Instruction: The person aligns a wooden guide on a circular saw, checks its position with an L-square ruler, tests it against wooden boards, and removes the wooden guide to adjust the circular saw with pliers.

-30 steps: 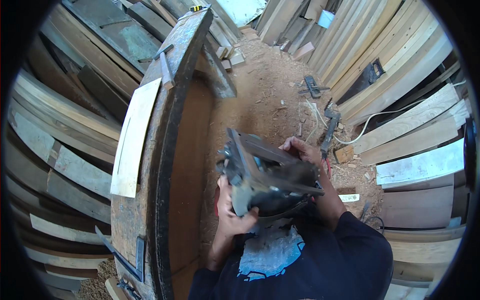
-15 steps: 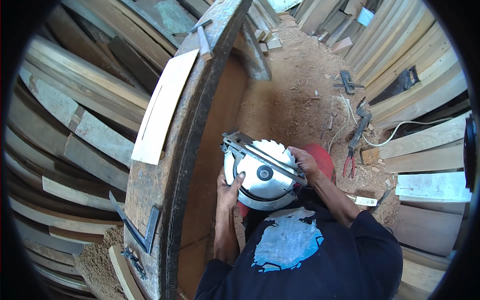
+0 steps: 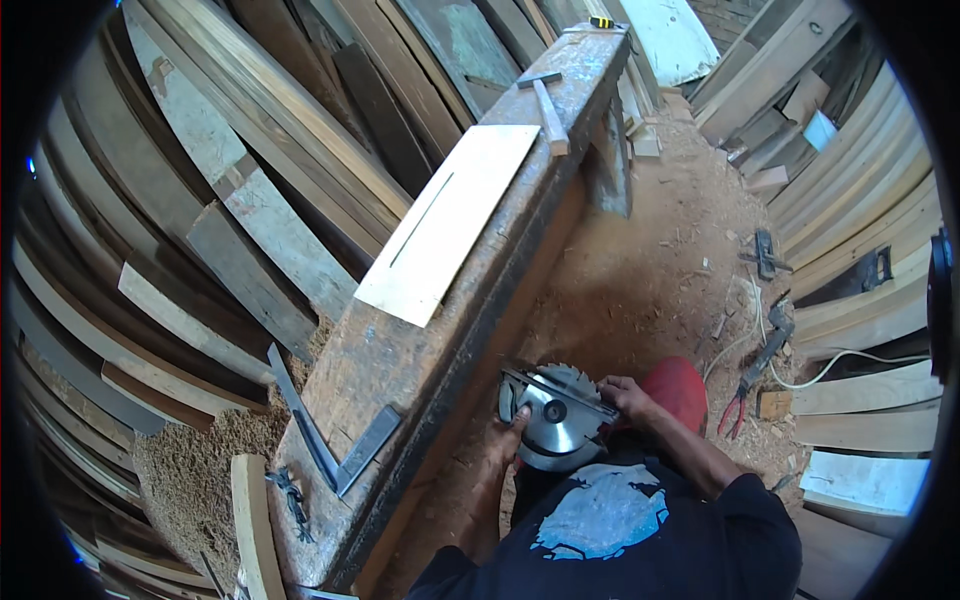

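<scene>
A circular saw (image 3: 553,438) with a toothed silver blade is held in front of my body, its blade side turned up towards me. My left hand (image 3: 507,436) grips its left edge, with the thumb resting on the guard. On the right side, my right hand (image 3: 626,397) is closed at the saw's edge near the base plate; the fingertips are partly hidden. To the left of the saw runs a worn wooden bench (image 3: 378,375), carrying a pale thin board (image 3: 455,220) with a dark slot.
On the bench lie a hammer (image 3: 550,118), a try square (image 3: 365,448) and a tape measure (image 3: 601,22). Red-handled pliers (image 3: 735,412), a hand plane (image 3: 765,255) and a white cord (image 3: 800,383) are on the shaving-covered floor. Planks stand along both sides, with a handsaw (image 3: 850,280) at right.
My view has swung so that the bench and saw appear lower and further right, and the bench's far end shows. Both hands keep hold of the circular saw.
</scene>
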A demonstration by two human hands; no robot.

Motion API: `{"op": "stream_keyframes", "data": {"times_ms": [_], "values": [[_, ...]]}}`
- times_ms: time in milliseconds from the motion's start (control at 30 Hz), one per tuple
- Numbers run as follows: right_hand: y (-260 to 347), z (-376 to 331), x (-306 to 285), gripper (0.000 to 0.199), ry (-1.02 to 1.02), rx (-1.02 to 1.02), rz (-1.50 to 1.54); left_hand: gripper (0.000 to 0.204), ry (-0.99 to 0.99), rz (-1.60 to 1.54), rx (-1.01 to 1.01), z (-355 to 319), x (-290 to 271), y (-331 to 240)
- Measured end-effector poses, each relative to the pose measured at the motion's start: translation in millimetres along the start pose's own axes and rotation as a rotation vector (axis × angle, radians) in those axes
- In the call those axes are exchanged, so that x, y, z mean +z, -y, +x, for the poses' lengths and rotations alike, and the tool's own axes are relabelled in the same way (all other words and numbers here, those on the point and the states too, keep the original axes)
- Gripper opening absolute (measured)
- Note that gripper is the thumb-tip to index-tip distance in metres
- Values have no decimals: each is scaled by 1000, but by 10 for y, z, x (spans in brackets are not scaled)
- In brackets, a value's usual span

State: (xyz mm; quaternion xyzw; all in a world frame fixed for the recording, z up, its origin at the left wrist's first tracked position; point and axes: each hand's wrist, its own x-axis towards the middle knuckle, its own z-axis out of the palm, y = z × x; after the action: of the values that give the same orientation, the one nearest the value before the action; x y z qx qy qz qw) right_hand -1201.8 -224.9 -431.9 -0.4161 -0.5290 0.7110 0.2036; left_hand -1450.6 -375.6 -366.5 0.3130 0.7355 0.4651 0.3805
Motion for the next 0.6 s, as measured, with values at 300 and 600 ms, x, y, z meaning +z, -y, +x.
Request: {"op": "stream_keyframes", "data": {"times_ms": [300,600], "values": [[3415,-322,390,30,-340,-1096,-892,59,108,45,-104,112,-9,100],[4222,394,1652,51,54,-923,-1358,70,47,23,44,51,35,61]]}}
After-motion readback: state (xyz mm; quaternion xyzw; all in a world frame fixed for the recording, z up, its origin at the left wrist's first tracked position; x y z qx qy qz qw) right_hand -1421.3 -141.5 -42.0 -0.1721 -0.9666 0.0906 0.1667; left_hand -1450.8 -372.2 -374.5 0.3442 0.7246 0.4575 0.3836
